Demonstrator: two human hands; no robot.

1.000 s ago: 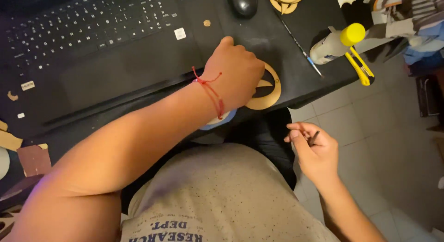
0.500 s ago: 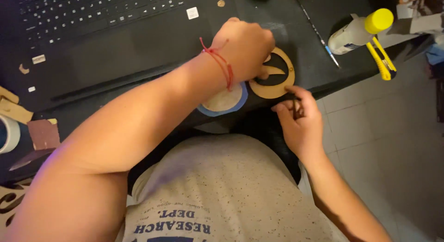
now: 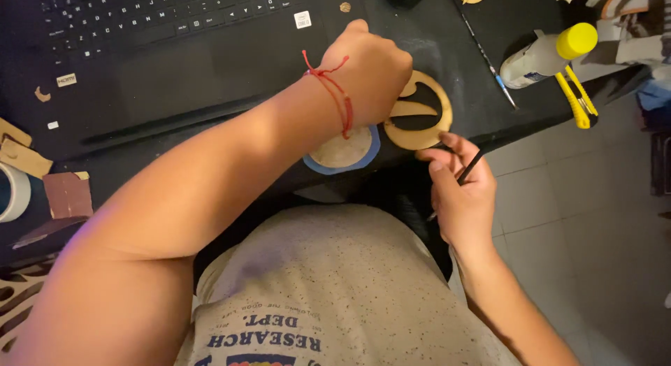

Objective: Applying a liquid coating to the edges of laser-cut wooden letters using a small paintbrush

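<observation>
A round wooden cutout [image 3: 423, 114] with curved openings lies at the front edge of the black desk [image 3: 447, 37]. My left hand [image 3: 374, 69], a red string around its wrist, rests closed on the cutout's left part. My right hand [image 3: 458, 191] sits just below the desk edge, fingers pinched on a thin dark stick [image 3: 468, 169] whose tip points up toward the cutout's lower rim. A tan disc with a blue rim [image 3: 344, 151] lies under my left wrist.
A black laptop [image 3: 140, 37] fills the desk's left. A glue bottle with yellow cap [image 3: 549, 55], a yellow utility knife [image 3: 576, 97] and a thin brush [image 3: 486, 62] lie at right. Cardboard scraps [image 3: 66, 191] and a tape roll [image 3: 10, 191] sit at far left. Tiled floor [image 3: 580, 219] is to the right.
My right hand rose from beside my lap to the desk edge, bringing the stick up to the cutout. My left hand stayed on the cutout.
</observation>
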